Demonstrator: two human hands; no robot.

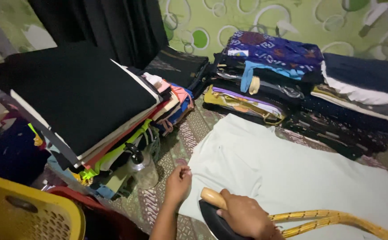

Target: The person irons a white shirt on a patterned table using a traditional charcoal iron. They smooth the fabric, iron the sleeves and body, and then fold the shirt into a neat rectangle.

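Right hand (246, 217) is clenched around the pale wooden handle of a dark clothes iron (216, 218), which sits on the near edge of a pale white garment (287, 173) spread flat over a patterned brown cloth (189, 133) covering the ironing surface. Just to the left, the left hand (178, 181) rests with its fingers curled, the fingertips pressing the garment's near left edge; it grasps nothing that can be made out. A yellow braided cord (336, 220) runs from the iron to the right across the garment's near side.

Left of the left hand stands a clear spray bottle (141, 168) with a black top, right beside a tall, leaning stack of folded clothes (100, 111) whose top piece is black. At the far side, behind the garment, lies another pile of folded clothes (265, 75) topped by a purple patterned piece, and to its right a stack of dark and white folded pieces (358, 89). A yellow plastic basket (25, 213) fills the near left corner. A dark curtain (105, 26) hangs at the far left against a green wall (291, 18) with circle patterns.
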